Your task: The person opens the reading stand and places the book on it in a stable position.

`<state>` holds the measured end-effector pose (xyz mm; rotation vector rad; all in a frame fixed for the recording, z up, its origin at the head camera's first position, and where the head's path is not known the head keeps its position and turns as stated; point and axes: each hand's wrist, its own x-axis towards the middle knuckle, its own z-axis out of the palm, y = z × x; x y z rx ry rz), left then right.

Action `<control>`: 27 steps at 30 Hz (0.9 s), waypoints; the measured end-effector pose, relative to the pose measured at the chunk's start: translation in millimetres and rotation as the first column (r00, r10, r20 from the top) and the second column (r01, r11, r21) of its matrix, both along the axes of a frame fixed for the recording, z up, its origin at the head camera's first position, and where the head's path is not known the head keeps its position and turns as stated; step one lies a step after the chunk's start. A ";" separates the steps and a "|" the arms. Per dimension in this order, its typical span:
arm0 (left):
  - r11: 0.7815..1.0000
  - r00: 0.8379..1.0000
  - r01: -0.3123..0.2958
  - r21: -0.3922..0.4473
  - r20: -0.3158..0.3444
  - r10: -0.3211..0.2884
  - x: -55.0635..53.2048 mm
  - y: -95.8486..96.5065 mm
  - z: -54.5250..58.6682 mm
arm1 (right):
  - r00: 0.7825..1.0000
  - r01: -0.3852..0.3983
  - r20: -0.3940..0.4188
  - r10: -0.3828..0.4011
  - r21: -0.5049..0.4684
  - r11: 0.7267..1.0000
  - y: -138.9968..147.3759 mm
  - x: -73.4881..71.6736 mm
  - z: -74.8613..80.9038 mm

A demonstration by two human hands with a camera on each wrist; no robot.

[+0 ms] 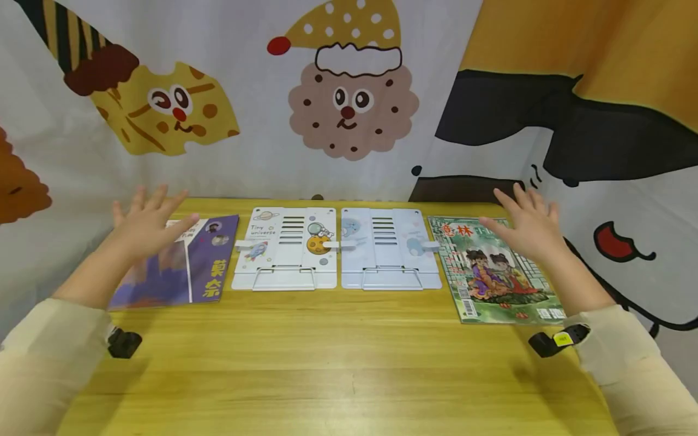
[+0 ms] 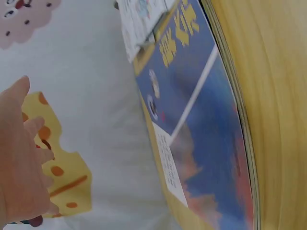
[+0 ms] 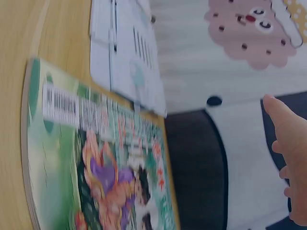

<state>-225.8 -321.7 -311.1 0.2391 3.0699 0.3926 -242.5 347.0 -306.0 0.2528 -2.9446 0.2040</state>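
My left hand (image 1: pixel 146 223) is raised over the purple magazine (image 1: pixel 209 266) at the left, fingers spread and holding nothing. In the left wrist view that magazine (image 2: pixel 192 105) lies flat below the hand (image 2: pixel 24 158). On the other side my right hand (image 1: pixel 529 224) hovers over the upper right part of a green illustrated magazine (image 1: pixel 507 284), its fingers spread as well. Between the magazines lie two folded book stands side by side: a white one (image 1: pixel 267 254) printed "Tiny universe" and a pale blue one (image 1: pixel 391 257). Each has a wire ledge at its front and small side clips.
A wooden table (image 1: pixel 349 363) bears everything. Behind it hangs a white curtain (image 1: pixel 245 169) with cartoon prints, close to the table's back edge. Small black devices (image 1: pixel 124 343) are strapped at both wrists.
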 end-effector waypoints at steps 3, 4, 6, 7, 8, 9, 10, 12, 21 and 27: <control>1.000 0.999 0.017 0.016 -0.043 -0.017 6.9 7.6 -0.7 | 0.999 -0.023 -0.045 0.021 -0.043 0.999 -14.0 7.5 1.4; 1.000 0.998 0.024 0.020 -0.061 -0.022 9.8 10.6 -1.0 | 0.998 -0.037 -0.062 0.034 -0.061 0.997 -19.7 10.3 1.9; 0.999 0.994 0.039 0.031 -0.099 -0.036 16.1 17.5 -1.6 | 0.994 -0.073 -0.093 0.064 -0.099 0.992 -32.1 16.1 2.9; 0.998 0.992 0.046 0.039 -0.117 -0.042 19.3 21.5 -1.8 | 0.991 -0.091 -0.106 0.079 -0.121 0.988 -38.4 19.2 3.4; 0.997 0.989 0.056 0.046 -0.137 -0.049 22.3 25.7 -2.0 | 0.989 -0.107 -0.118 0.091 -0.141 0.984 -45.0 21.9 3.7; 0.996 0.986 0.067 0.057 -0.157 -0.057 25.1 30.0 -2.1 | 0.986 -0.125 -0.130 0.104 -0.161 0.979 -51.3 24.4 3.6; 0.994 0.983 0.077 0.073 -0.175 -0.063 27.7 34.3 -2.1 | 0.983 -0.141 -0.143 0.116 -0.182 0.973 -57.6 26.6 3.2; 0.989 0.975 0.100 0.108 -0.210 -0.075 32.4 42.4 -1.9 | 0.977 -0.169 -0.168 0.133 -0.222 0.960 -70.3 29.9 0.6; 0.925 0.961 0.160 0.345 -0.269 -0.066 48.0 70.5 -4.1 | 0.944 -0.301 -0.248 0.219 -0.373 0.877 -131.1 41.8 -23.9; 0.828 0.963 0.171 0.534 -0.267 -0.026 55.1 79.1 -16.8 | 0.924 -0.371 -0.269 0.272 -0.455 0.810 -168.4 45.1 -38.7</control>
